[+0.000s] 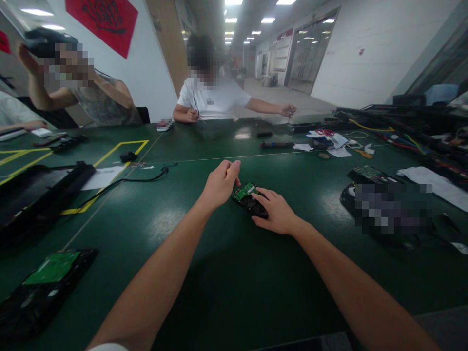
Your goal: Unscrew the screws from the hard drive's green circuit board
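Note:
A small black hard drive point(249, 199) with a green circuit board on top lies on the dark green table point(234, 273) in front of me. My right hand point(276, 212) rests on its right side, fingers curled over it and holding it down. My left hand point(220, 184) hovers at the drive's upper left corner, fingers pinched round a thin tool with a yellowish handle that is mostly hidden in the fist.
Another drive with a green board point(51, 273) lies at the near left, a black tray point(40, 192) and cable point(139, 179) beyond it. More drives point(369, 173), papers and wires clutter the right. Two people sit across the table.

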The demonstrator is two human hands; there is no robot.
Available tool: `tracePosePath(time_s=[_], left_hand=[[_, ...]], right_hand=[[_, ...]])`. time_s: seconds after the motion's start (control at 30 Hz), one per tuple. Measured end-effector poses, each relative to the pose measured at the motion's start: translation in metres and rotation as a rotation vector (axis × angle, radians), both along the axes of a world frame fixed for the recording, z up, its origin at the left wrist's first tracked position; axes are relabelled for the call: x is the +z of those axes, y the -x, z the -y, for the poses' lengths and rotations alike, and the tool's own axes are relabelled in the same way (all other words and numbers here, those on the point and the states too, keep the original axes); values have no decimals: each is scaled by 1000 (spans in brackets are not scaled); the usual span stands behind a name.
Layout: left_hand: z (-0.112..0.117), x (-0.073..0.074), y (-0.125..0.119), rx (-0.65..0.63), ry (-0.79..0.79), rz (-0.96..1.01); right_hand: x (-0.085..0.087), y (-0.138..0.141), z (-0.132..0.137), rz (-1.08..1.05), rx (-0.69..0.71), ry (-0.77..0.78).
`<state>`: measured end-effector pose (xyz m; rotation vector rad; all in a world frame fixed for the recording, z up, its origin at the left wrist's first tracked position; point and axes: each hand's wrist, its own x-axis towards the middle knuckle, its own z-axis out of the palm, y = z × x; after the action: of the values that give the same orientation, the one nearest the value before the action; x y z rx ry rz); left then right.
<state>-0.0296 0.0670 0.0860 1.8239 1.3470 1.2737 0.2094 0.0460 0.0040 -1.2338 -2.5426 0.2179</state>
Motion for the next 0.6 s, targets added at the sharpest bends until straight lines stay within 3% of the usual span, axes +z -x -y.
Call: tracePosePath(time_s=[0.17, 0.47, 0.6], left_hand=[[-6, -6, -1, 0, 46, 206], [-4, -5, -8, -213, 194, 514], [-6, -9, -9, -240, 236, 700]], right_hand=[[0, 0, 0, -4, -1, 0], [1, 0, 1, -6, 9, -11], [2, 1, 1, 1, -1, -13]])
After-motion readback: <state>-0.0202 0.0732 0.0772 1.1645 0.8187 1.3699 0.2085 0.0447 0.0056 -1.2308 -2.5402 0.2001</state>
